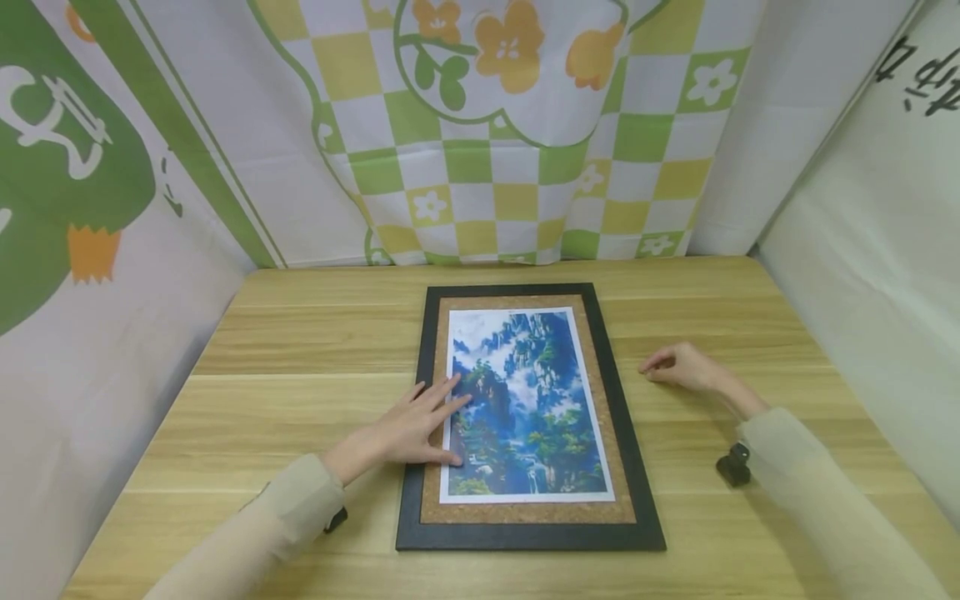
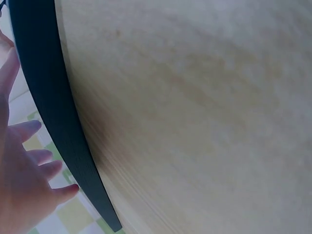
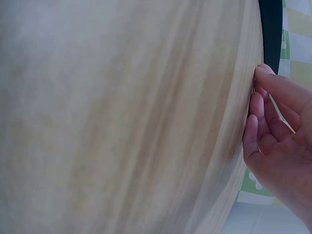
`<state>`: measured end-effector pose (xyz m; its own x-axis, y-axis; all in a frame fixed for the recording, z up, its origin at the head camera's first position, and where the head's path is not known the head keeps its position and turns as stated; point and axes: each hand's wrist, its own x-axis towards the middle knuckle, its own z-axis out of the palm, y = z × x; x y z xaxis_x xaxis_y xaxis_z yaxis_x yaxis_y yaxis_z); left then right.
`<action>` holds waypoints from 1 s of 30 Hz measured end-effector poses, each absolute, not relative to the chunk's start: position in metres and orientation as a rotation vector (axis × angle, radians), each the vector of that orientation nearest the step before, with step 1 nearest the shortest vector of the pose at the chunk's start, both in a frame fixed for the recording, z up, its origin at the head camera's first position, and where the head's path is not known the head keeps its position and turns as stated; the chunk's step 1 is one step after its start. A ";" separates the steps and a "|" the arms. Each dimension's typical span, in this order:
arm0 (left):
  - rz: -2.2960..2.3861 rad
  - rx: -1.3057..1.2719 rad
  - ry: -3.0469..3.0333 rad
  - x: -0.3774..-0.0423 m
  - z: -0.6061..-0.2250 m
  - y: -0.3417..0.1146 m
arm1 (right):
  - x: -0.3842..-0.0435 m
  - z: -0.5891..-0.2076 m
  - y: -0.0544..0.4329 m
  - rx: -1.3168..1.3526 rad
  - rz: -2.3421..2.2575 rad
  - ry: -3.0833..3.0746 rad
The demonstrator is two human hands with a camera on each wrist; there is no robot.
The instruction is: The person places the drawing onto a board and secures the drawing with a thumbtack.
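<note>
A black-framed cork board [image 1: 527, 512] lies on the table, and on its cork rests a white-edged landscape print [image 1: 525, 408] of blue mountains, mist and trees. My left hand [image 1: 416, 425] spreads its fingers over the print's left edge, the palm crossing the frame's left side. In the left wrist view those spread fingers [image 2: 63, 192] show beyond the black frame [image 2: 53, 97]. To the right of the board, my right hand [image 1: 686, 367] is low over the table, thumb and index fingertip pinched. A thin dark sliver [image 3: 254, 85] shows at the pinch, too small to name.
The wood-grain table [image 1: 315, 333] extends on both sides of the board. A green and yellow checkered curtain [image 1: 517, 192] hangs along its far edge. Pale printed cloths hang at the left [image 1: 187, 167] and right [image 1: 862, 208].
</note>
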<state>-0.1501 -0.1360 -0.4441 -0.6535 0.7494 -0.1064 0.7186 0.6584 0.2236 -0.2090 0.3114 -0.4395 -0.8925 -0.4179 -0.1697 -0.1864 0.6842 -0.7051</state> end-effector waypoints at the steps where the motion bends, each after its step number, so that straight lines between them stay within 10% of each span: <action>1: 0.234 1.196 2.679 -0.150 -0.445 -0.136 | -0.209 -0.440 0.312 -0.479 -1.031 2.580; 30: 0.280 1.236 2.606 -0.152 -0.449 -0.139 | -0.236 -0.408 0.255 -0.388 -1.078 2.660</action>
<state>-0.1523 -0.1388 -0.4490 -0.6120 0.7791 -0.1358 0.7325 0.6231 0.2742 -0.2358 0.2552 -0.4079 -0.9346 -0.3331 -0.1251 -0.1521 0.6918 -0.7059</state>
